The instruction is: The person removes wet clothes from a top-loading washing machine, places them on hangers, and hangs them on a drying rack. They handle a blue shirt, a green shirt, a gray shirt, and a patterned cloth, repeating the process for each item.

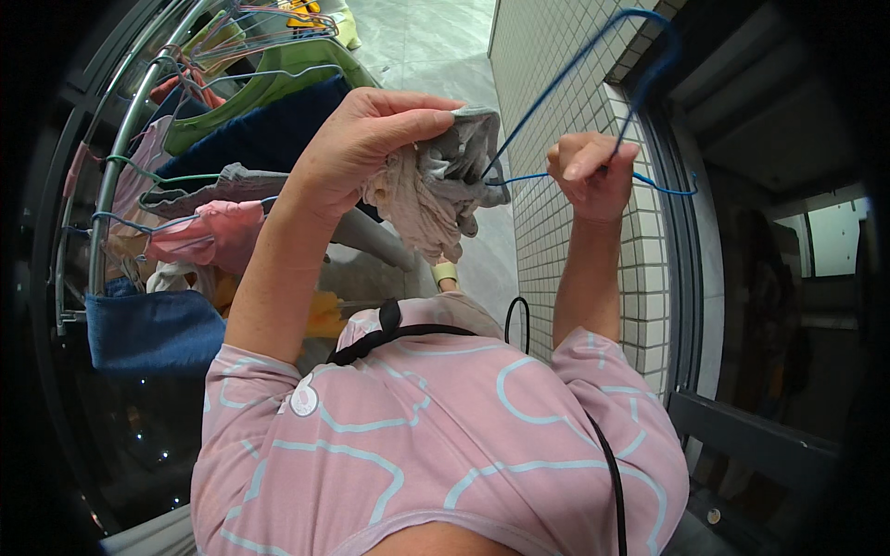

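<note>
Up in front of me, my left hand pinches a bunched grey garment by its upper edge, thumb on top. A crumpled beige part hangs below the grey cloth; whether it is the same piece I cannot tell. To the right, my right hand grips a blue wire hanger, fingers curled round the wire. One end of the hanger meets the grey cloth, and its inner part is hidden in the folds. The other end sticks out past my right hand.
On the left, a metal drying rail carries several hangers with clothes, including a dark blue cloth, a green garment, a pink garment and blue denim. A tiled wall and a dark door frame stand close on the right.
</note>
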A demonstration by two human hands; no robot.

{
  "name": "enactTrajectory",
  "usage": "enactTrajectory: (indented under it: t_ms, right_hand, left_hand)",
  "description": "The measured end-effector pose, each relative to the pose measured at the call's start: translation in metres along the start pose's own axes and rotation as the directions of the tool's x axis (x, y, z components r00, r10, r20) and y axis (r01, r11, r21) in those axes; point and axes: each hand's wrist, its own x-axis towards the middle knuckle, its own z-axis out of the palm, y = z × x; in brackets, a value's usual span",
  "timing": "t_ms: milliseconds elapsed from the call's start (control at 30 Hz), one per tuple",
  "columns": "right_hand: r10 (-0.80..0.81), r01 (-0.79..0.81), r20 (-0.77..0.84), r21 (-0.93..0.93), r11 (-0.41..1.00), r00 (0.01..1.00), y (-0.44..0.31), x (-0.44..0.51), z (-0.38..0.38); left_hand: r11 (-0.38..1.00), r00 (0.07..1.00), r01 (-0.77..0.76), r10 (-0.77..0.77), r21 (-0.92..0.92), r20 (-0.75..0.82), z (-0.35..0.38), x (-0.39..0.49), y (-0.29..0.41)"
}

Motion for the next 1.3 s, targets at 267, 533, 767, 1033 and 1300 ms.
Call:
enactTrajectory:
  t_ms: [267,533,767,1033,1300]
  right_hand:
    - [0.166,-0.159,0.037,-0.151,0.976,0.985,0.009,0.008,0.002]
    - [0.612,-0.579,-0.193,-0.618,0.531,0.767,-0.029,0.007,0.012]
    - [0.747,-0.469,-0.172,-0.859,0.205,0.642,-0.016,0.018,0.032]
    - [0.657,-0.699,-0.371,-0.625,0.346,0.657,-0.021,0.039,0.026]
    - [0.614,-0.662,-0.288,-0.498,0.56,0.735,-0.033,0.044,0.015]
  left_hand:
    - [0.998,0.999,-0.053,0.053,-0.037,-0.015,-0.004,-0.011,0.007]
    - [0.773,0.904,-0.221,0.391,0.595,-0.171,-0.026,-0.018,-0.015]
    - [0.5,0.945,-0.077,0.314,0.863,-0.097,-0.02,-0.019,-0.031]
    - [0.416,0.862,-0.128,0.495,0.9,-0.107,-0.034,-0.025,-0.019]
    - [0.146,0.845,-0.035,0.533,0.989,-0.049,-0.017,-0.01,-0.044]
